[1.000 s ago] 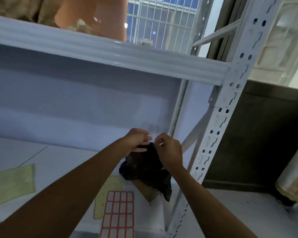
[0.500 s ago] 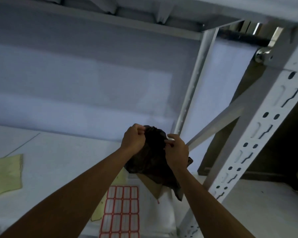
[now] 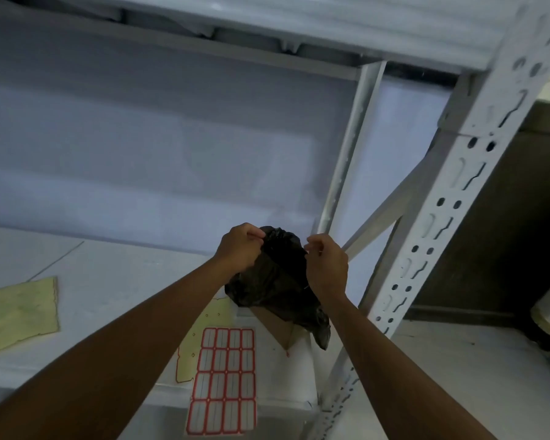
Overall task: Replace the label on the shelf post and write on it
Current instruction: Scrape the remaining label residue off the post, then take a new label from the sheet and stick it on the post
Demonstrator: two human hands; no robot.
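Observation:
A crumpled black plastic bag hangs above the white shelf board, held between both hands. My left hand grips the bag's top left edge with curled fingers. My right hand pinches the bag's right edge. A sheet of red-bordered blank labels lies flat on the shelf below the hands. The perforated white shelf post rises at the right, about a hand's width from my right hand. No label shows on the post.
A yellow backing sheet lies at the left of the shelf board, another beside the labels. A brown cardboard piece sits under the bag. A diagonal brace and rear post stand behind; the upper shelf beam is overhead.
The view has tilted down under the upper shelf. Both hands have stayed on the black bag and spread slightly apart, holding its top edge wider.

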